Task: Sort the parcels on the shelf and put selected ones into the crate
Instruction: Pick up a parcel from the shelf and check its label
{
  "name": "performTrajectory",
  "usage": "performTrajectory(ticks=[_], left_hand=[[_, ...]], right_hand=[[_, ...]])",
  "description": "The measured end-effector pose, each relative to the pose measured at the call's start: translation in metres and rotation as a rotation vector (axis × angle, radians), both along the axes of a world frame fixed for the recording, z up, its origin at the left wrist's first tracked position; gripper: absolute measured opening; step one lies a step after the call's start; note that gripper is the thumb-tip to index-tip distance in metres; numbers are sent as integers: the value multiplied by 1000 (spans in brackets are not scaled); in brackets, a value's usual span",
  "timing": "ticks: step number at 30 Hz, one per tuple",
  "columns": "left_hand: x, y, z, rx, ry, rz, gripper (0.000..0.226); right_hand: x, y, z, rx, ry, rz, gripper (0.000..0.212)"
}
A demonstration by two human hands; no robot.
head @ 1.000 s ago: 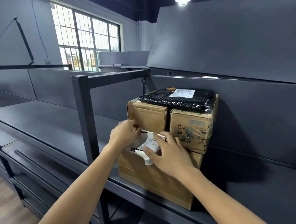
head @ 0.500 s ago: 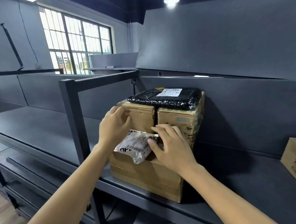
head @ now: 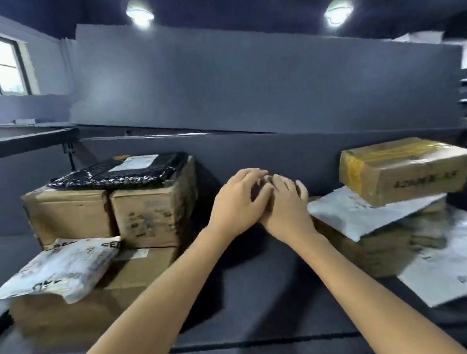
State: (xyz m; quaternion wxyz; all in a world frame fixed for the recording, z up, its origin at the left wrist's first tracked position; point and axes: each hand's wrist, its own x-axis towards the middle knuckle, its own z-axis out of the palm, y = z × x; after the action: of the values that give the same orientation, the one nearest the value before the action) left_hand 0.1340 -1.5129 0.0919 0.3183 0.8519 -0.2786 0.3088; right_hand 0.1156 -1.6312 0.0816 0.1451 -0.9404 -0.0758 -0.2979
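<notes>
- The white printed plastic mailer bag lies flat on the front top of a large brown cardboard box at the left of the dark grey shelf; its long axis runs from lower left up to the right, and one corner hangs over the box's edge
- Behind the bag, two smaller brown cardboard boxes stand side by side on the large box, with a black bubble-wrap mailer with a white label lying across both tops
- To the right is a second pile: a yellow-taped cardboard box sits askew on a pale grey plastic mailer, which rests on another carton, and a further white mailer lies at the far right; this side is blurred
- The grey back panel closes the shelf behind both piles
- Both forearms reach forward to the bare gap between the piles; the left hand and right hand meet there, touching each other, palms down, fingers relaxed and slightly bent, gripping no parcel and well apart from the mailer bag
</notes>
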Motion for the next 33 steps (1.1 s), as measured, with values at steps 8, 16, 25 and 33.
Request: performTrajectory(ticks=[8,16,25,33], left_hand=[[14,-120,-28,136,232,-195,53],[11,-170,-43,149,345,-286,60],[21,-154,-49,179,373,-173,60],[38,-163,-44,249,351,-111,63]], right_hand=[[-61,-161,-19,95,115,-487,55],[-83,-213,-30,428,80,-481,61],[-21,-201,-10,1825,90,-38,82],[23,-206,9,2025,116,24,70]])
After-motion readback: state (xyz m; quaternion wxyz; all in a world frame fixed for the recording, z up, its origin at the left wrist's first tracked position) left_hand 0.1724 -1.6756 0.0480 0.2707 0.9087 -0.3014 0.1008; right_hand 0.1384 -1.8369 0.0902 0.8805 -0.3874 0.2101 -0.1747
